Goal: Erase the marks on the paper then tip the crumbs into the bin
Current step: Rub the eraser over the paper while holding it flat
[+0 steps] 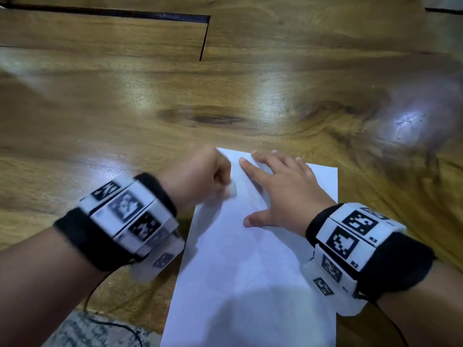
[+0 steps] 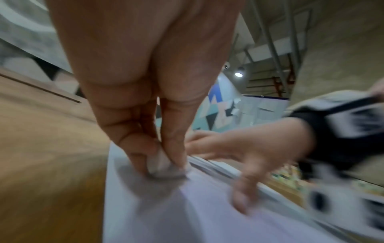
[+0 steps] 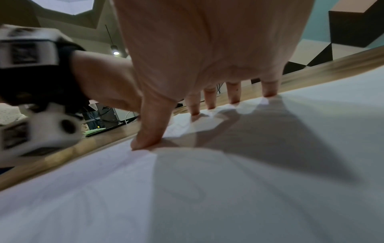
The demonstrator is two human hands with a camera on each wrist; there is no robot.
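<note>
A white sheet of paper (image 1: 250,271) lies on the wooden table (image 1: 125,108). My left hand (image 1: 200,176) is curled at the sheet's far left corner and pinches a small white eraser (image 1: 232,189) against the paper (image 2: 166,213). In the left wrist view the eraser (image 2: 160,162) sits between thumb and fingers, its tip on the sheet, and the picture is blurred. My right hand (image 1: 280,186) lies flat on the upper part of the paper (image 3: 207,197), fingers spread and straight. Faint pencil lines show near my right hand (image 3: 207,65). No bin is in view.
A rectangular seam with a dark gap (image 1: 204,38) runs through the table top at the far left. A thin black cable (image 1: 112,324) trails off the near edge over a grey patterned floor (image 1: 82,331).
</note>
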